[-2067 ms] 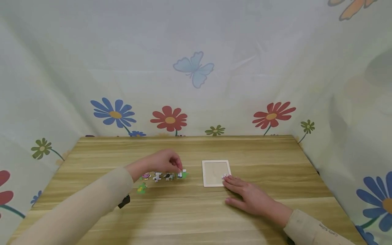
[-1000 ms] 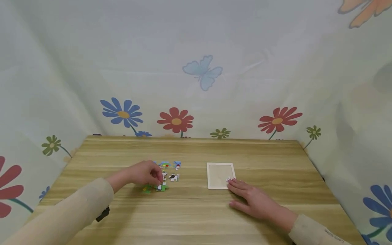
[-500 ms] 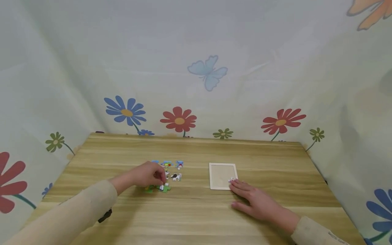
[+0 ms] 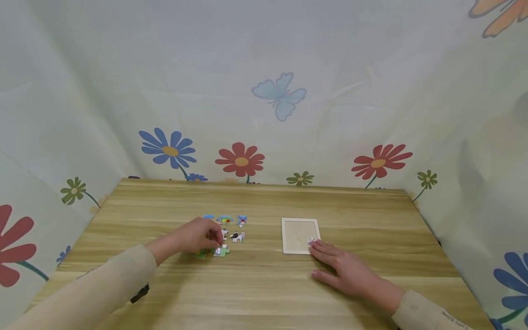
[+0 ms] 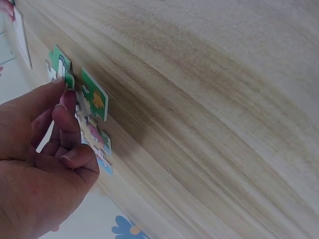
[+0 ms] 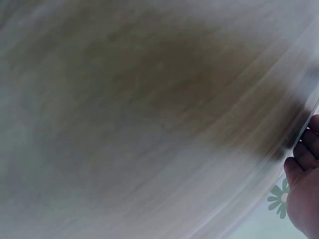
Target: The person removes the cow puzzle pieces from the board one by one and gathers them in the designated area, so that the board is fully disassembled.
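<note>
In the head view my left hand [image 4: 201,235] is over the near side of a group of jigsaw pieces. Its thumb and index finger pinch a green and white jigsaw piece [image 4: 222,251], also seen in the left wrist view as a green jigsaw piece [image 5: 61,60] by the thumb tip. Beside it lies a green jigsaw piece with a yellow-orange patch [image 5: 95,94]. My right hand [image 4: 348,271] lies with straight fingers on the near right corner of a square wooden frame [image 4: 287,238]. Small white patches show at those fingertips.
Behind the held piece are a black and white jigsaw piece [image 4: 237,237] and a back row with a blue and red jigsaw piece [image 4: 241,220]. All lie on a wood-grain table [image 4: 264,293]. A flower-print cloth [image 4: 321,151] rises behind the table.
My left hand has carried the green and white piece from the right end of the row to the left and nearer, beside the other green piece. My right hand stays on the frame's corner.
</note>
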A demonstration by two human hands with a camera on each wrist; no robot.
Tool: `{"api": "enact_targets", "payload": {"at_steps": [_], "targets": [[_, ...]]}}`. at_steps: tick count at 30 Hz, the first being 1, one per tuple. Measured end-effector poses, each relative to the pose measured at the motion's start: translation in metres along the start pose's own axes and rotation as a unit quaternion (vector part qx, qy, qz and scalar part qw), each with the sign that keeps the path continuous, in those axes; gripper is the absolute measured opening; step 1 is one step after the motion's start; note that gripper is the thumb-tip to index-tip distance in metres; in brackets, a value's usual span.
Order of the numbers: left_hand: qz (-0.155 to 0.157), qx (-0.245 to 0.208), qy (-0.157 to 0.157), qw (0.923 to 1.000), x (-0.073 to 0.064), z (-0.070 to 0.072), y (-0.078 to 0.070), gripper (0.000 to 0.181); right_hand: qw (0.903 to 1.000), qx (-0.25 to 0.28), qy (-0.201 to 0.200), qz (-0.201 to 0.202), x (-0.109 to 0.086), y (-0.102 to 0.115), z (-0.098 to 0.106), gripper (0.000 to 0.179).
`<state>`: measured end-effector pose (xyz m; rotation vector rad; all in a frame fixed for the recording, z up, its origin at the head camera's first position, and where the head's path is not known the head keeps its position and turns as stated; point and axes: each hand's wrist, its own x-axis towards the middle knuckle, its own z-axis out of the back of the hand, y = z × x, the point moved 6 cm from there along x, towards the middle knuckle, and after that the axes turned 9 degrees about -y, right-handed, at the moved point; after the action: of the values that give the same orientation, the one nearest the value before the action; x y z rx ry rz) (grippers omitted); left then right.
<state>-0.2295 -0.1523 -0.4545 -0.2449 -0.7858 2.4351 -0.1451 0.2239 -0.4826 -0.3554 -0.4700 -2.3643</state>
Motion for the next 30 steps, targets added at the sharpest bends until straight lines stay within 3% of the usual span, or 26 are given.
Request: {"api": "enact_targets", "payload": {"at_steps": [10,19,30], "targets": [[0.008,-0.011,0.004,0.9999,-0.0040,-0.0018,-0.0007,0.020,1.0000,-0.003,0.001,0.005,0.0007,0.0008,0.0002,0.064],[-0.015,0.029,-0.012,0.9994,-0.0048,-0.0059,-0.0017,0.024,1.0000,-0.007,0.000,0.000,0.0003,-0.0014,-0.0004,0.065],[-0.023,0.033,-0.014,0.9991,-0.0044,-0.0085,0.0033,0.025,1.0000,-0.006,0.001,-0.002,0.0000,-0.0013,-0.0007,0.065]]}}
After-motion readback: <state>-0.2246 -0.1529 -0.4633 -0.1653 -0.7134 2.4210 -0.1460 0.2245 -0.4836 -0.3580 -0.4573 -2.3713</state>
